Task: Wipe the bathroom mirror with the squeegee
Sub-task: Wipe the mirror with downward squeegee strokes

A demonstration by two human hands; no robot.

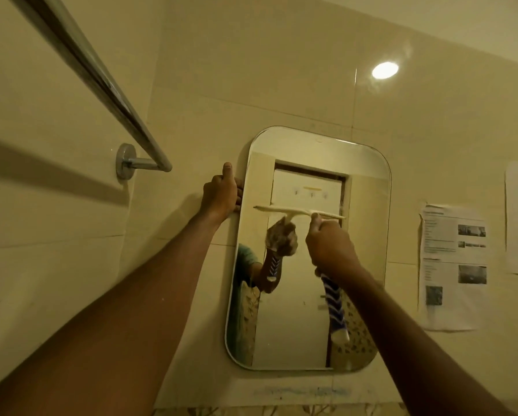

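Note:
A rounded rectangular mirror [368, 235] hangs on the tiled wall. My left hand [221, 193] grips the mirror's left edge near the top, thumb up. My right hand [329, 241] is closed on the handle of a squeegee [284, 209], whose pale blade lies level against the glass in the mirror's upper half. The blue-and-white striped end of the handle [335, 307] sticks out below my fist. The glass reflects my hand, the squeegee and a door behind me.
A chrome towel rail [101, 82] juts from the wall at the upper left, close to my left arm. Printed paper sheets [452, 265] are stuck to the wall right of the mirror. A ceiling light glares off a tile [385, 70] above.

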